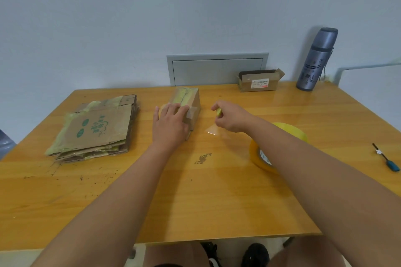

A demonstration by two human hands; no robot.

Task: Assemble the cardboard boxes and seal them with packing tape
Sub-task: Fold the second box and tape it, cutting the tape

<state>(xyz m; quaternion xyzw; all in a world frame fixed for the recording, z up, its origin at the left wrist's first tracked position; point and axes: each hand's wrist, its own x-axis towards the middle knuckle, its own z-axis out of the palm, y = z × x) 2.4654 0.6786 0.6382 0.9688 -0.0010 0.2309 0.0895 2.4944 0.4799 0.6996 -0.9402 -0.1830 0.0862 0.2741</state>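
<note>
A small assembled cardboard box [191, 102] with yellowish tape along its top stands mid-table. My left hand [170, 122] lies flat on its near end, fingers straight, pressing a strip of tape down. To the right of the box, my right hand [231, 116] pinches a small yellow-green object [219, 112] between its fingertips; what it is I cannot tell. A clear piece of tape [212, 130] hangs below that hand. The yellow packing tape roll [263, 154] lies on the table, partly hidden by my right forearm.
A stack of flattened cardboard boxes [97, 130] lies at the left. A small open carton [259, 81] and a grey thermos [315, 59] stand at the back right. A blue-handled tool [387, 158] lies near the table's [217, 201] right edge.
</note>
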